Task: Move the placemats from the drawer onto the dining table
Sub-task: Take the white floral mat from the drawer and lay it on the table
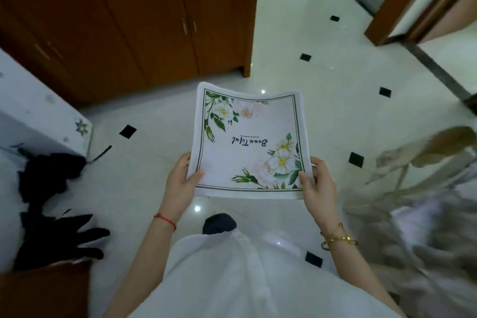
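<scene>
White floral placemats [247, 142], printed "Beautiful", held level above the floor, near corners gripped, far edge sagging.

My fingers [189, 160] vanish under the placemat [249, 142]; the chair [423, 188] at my right is a blur.

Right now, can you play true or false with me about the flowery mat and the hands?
1. Both hands hold the placemat. True: the left hand and right hand grip its near corners.
2. The placemat lies flat on the floor. False: it is held up above the tiled floor.
3. The cabinet doors are shut. True.
4. The placemat has red stripes. False: it has white flowers and green leaves.
5. The left wrist wears a gold bangle. False: a red string; the bangle is on the right wrist.
</scene>
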Demonstrator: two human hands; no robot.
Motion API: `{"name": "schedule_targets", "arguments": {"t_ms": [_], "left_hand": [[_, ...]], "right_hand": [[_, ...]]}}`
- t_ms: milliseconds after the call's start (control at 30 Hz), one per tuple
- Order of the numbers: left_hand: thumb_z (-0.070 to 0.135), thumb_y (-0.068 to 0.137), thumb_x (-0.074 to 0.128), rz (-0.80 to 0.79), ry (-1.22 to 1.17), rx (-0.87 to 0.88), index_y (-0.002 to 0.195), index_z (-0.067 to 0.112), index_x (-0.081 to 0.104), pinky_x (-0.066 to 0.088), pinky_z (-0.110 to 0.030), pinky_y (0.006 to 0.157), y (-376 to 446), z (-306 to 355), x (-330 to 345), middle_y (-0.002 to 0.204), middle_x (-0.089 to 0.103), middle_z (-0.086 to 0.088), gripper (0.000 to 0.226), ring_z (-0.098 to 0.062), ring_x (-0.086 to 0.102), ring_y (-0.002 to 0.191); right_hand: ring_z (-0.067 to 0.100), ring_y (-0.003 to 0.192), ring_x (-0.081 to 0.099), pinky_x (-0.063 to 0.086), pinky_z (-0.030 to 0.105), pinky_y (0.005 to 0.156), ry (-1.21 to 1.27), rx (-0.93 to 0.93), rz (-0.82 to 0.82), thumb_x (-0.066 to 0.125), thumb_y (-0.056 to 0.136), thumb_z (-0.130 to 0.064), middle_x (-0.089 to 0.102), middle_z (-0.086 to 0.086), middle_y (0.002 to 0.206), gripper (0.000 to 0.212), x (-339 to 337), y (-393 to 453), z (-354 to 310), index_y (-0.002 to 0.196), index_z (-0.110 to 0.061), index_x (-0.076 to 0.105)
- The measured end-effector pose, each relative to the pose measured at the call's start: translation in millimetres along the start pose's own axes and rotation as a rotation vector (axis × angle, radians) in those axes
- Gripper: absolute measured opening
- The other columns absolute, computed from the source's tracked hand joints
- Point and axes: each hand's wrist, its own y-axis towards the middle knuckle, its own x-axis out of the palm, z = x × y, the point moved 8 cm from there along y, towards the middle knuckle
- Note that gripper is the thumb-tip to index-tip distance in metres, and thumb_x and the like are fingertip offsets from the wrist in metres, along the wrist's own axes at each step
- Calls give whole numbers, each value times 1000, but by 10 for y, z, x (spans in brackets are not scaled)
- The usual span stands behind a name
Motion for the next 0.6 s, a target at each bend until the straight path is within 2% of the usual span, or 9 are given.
{"name": "schedule_targets", "arguments": {"t_ms": [67,100,167,267,333,400,500,600], "left_hand": [[-9,88,54,-78,20,3,118,18,54,47,-14,91,389,60,308,118,63,0,41,-1,61,104],[-8,88,54,-117,34,4,120,17,54,48,-16,92,593,80,461,119,63,0,41,-1,61,106],[-7,88,55,-191,55,9,124,13,54,48,-22,96,1023,122,773,122,62,-2,41,-9,60,111],[-5,88,56,-312,74,39,120,19,56,47,-21,97,1664,277,1295,122,63,1,40,-10,60,112],[-5,88,56,-395,95,58,118,22,56,47,-19,96,2091,446,1677,121,63,2,40,-8,60,112],[-7,87,56,-490,105,87,120,16,55,47,-20,97,2506,641,2087,122,63,-2,40,-10,60,112],[-9,86,55,-637,127,129,119,14,54,46,-28,100,3075,923,2757,121,63,-5,40,-14,60,112],[-8,87,56,-783,151,142,119,17,55,45,-31,101,3460,1145,3444,121,63,-4,40,-16,60,114]], "right_hand": [[31,79,62,54,39,72,4,55,61,55,93,-13,63,21,88,30,-137,204,167,120,-24,48],[35,79,61,53,48,71,-3,72,98,55,92,-16,61,24,88,29,-202,318,247,119,-25,48],[37,78,60,53,51,69,-27,118,176,56,92,-14,60,25,87,28,-336,553,378,118,-23,49],[33,85,62,53,44,74,-10,181,282,56,91,-8,63,23,91,30,-539,954,462,119,-16,51],[13,86,65,54,26,75,-9,211,355,56,91,-5,66,14,91,31,-705,1247,495,121,-11,51],[-7,81,61,46,6,70,-4,243,452,56,91,-1,66,0,89,31,-910,1512,513,120,-8,52],[-8,79,60,47,8,69,-2,288,595,56,91,-3,63,-16,90,30,-1207,1823,560,119,-12,53],[-5,82,62,51,12,71,30,355,733,55,91,-4,63,-20,93,30,-1476,2003,642,120,-12,53]]}}
